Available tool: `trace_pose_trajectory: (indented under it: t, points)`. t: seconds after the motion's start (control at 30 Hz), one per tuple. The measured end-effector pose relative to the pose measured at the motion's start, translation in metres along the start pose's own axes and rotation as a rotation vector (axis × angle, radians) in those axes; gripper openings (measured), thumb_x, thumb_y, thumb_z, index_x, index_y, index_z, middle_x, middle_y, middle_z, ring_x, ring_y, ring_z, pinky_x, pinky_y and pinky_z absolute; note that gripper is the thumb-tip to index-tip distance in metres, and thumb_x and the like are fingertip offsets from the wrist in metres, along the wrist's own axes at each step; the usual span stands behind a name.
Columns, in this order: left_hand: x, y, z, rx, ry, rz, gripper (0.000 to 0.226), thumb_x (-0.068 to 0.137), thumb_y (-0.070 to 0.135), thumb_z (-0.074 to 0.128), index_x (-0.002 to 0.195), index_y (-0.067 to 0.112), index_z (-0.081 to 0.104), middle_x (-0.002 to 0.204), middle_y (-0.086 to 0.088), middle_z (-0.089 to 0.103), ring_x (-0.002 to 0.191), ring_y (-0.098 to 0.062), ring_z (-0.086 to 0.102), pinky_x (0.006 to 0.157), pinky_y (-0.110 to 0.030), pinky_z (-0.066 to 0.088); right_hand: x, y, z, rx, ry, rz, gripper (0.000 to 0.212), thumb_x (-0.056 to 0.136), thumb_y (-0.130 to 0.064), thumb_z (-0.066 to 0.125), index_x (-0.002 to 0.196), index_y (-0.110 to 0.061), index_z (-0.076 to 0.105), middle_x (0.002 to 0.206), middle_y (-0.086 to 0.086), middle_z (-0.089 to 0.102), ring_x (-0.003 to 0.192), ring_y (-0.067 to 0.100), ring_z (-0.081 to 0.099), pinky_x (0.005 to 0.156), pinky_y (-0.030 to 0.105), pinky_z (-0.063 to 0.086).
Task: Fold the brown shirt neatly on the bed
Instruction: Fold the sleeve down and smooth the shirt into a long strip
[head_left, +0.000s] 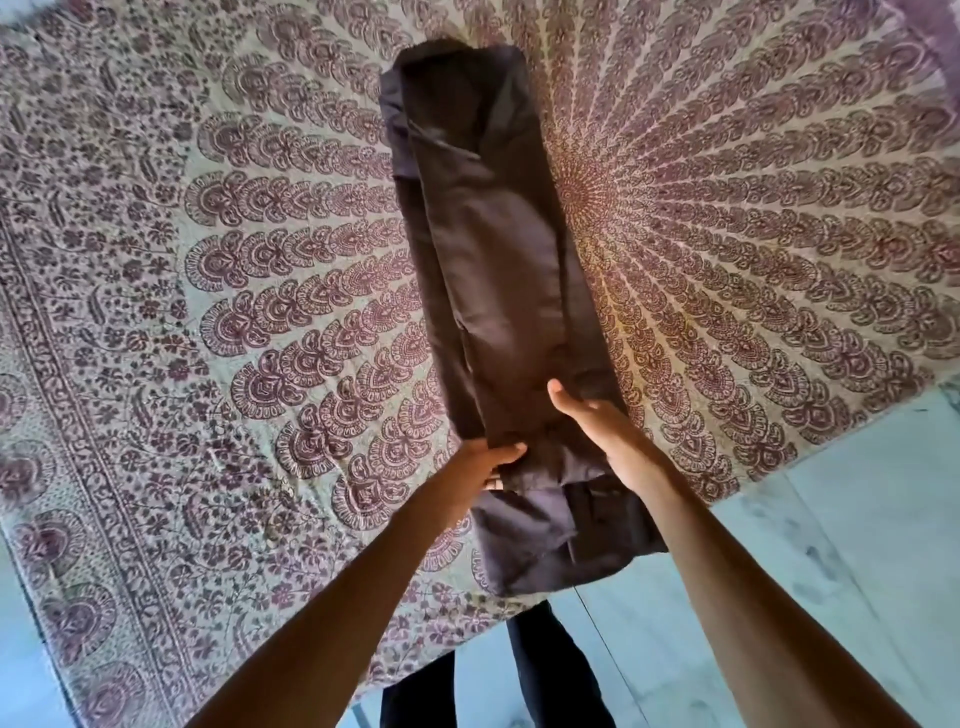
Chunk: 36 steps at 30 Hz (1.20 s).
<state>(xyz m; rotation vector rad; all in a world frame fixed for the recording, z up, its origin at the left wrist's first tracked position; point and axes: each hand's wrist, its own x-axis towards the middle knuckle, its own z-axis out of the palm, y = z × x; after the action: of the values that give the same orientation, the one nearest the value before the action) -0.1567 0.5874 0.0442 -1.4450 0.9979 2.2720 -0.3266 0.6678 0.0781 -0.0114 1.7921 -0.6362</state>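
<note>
The brown shirt (493, 270) lies on the bed as one long narrow strip, its sides folded in, running from the far middle of the bed down to the near edge. My left hand (491, 460) pinches the strip's left edge near its lower part, thumb on top. My right hand (602, 426) grips the right side at about the same height, fingers tucked under the cloth. The shirt's near end (561, 545) hangs slightly past the bed's edge.
The bed is covered by a cream sheet with a maroon mandala print (208, 312). Its near edge runs diagonally at the lower right, with pale marble floor (831, 545) beyond. My dark trouser legs (545, 675) stand against the bed.
</note>
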Motion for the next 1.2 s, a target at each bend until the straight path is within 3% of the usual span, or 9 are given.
trace_pose_trajectory:
  t: [0.13, 0.27, 0.33, 0.5, 0.63, 0.8, 0.9, 0.97, 1.2]
  points:
    - [-0.003, 0.006, 0.005, -0.145, 0.107, 0.031, 0.014, 0.094, 0.014, 0.057, 0.105, 0.011, 0.066, 0.088, -0.005, 0.071, 0.072, -0.016, 0.068, 0.066, -0.029, 0.053, -0.006, 0.029, -0.008, 0.077, -0.177, 0.024, 0.074, 0.054, -0.087, 0.067, 0.111, -0.039, 0.068, 0.122, -0.012, 0.067, 0.114, 0.019, 0.062, 0.100, 0.047, 0.048]
    - [-0.003, -0.015, 0.002, 0.157, 0.228, -0.035, 0.033, 0.098, 0.020, 0.053, 0.124, 0.002, 0.058, 0.112, -0.012, 0.066, 0.102, -0.029, 0.064, 0.084, -0.038, 0.050, -0.011, 0.051, -0.005, -0.092, -0.295, 0.027, 0.047, 0.075, -0.050, 0.078, 0.105, -0.015, 0.072, 0.102, 0.004, 0.075, 0.090, 0.023, 0.073, 0.080, 0.040, 0.060]
    - [-0.010, -0.025, 0.005, 0.243, 0.208, -0.112, 0.029, 0.099, 0.020, 0.052, 0.124, 0.006, 0.056, 0.109, -0.014, 0.063, 0.100, -0.032, 0.063, 0.081, -0.044, 0.052, -0.005, 0.063, 0.004, -0.193, -0.172, 0.046, 0.032, 0.081, -0.031, 0.078, 0.101, -0.006, 0.072, 0.098, 0.012, 0.075, 0.080, 0.023, 0.072, 0.075, 0.042, 0.062]
    - [-0.014, -0.047, 0.001, 0.281, 0.137, -0.201, 0.014, 0.097, 0.016, 0.056, 0.108, 0.009, 0.055, 0.089, -0.008, 0.061, 0.068, -0.018, 0.066, 0.069, -0.039, 0.060, 0.002, 0.077, 0.015, -0.482, 0.022, 0.022, 0.033, 0.079, -0.036, 0.077, 0.097, -0.009, 0.072, 0.093, 0.010, 0.072, 0.082, 0.026, 0.072, 0.063, 0.042, 0.062]
    - [-0.007, -0.040, -0.008, 0.320, 0.162, -0.099, 0.009, 0.094, 0.017, 0.060, 0.086, 0.017, 0.056, 0.079, -0.002, 0.060, 0.068, -0.011, 0.060, 0.064, -0.025, 0.050, 0.000, 0.071, 0.016, -0.537, 0.160, -0.045, 0.031, 0.075, -0.041, 0.077, 0.089, -0.014, 0.071, 0.091, 0.010, 0.075, 0.086, 0.028, 0.072, 0.074, 0.035, 0.059]
    - [0.022, 0.027, -0.021, 0.069, 0.331, 0.086, 0.017, 0.094, 0.012, 0.060, 0.079, 0.018, 0.052, 0.077, -0.002, 0.058, 0.067, -0.014, 0.054, 0.063, -0.028, 0.046, 0.019, 0.045, 0.014, -0.453, 0.216, -0.133, 0.033, 0.077, -0.030, 0.079, 0.063, -0.019, 0.051, 0.081, 0.006, 0.067, 0.079, 0.018, 0.062, 0.062, 0.024, 0.039]
    - [0.039, 0.065, -0.032, 0.099, 0.393, 0.119, 0.015, 0.093, 0.007, 0.060, 0.083, 0.015, 0.051, 0.087, -0.011, 0.058, 0.065, -0.014, 0.054, 0.051, -0.026, 0.051, 0.033, 0.034, 0.017, -0.437, 0.182, -0.087, 0.021, 0.075, -0.025, 0.081, 0.082, -0.011, 0.068, 0.091, 0.008, 0.072, 0.082, 0.018, 0.066, 0.069, 0.029, 0.054]
    - [0.050, 0.068, -0.040, 0.230, 0.432, 0.079, 0.022, 0.089, 0.006, 0.065, 0.077, 0.015, 0.049, 0.093, -0.014, 0.056, 0.068, -0.019, 0.059, 0.042, -0.025, 0.053, 0.036, 0.034, 0.019, -0.491, 0.173, -0.029, 0.034, 0.072, -0.026, 0.082, 0.097, -0.006, 0.071, 0.102, 0.013, 0.074, 0.093, 0.026, 0.071, 0.078, 0.037, 0.060]
    - [0.045, 0.031, -0.043, 0.309, 0.368, -0.036, 0.027, 0.089, 0.012, 0.067, 0.071, 0.015, 0.046, 0.094, -0.014, 0.059, 0.082, -0.025, 0.062, 0.049, -0.026, 0.056, 0.014, 0.039, 0.017, -0.633, 0.116, 0.044, 0.052, 0.075, -0.040, 0.079, 0.115, -0.010, 0.066, 0.116, 0.015, 0.069, 0.110, 0.029, 0.065, 0.086, 0.033, 0.052]
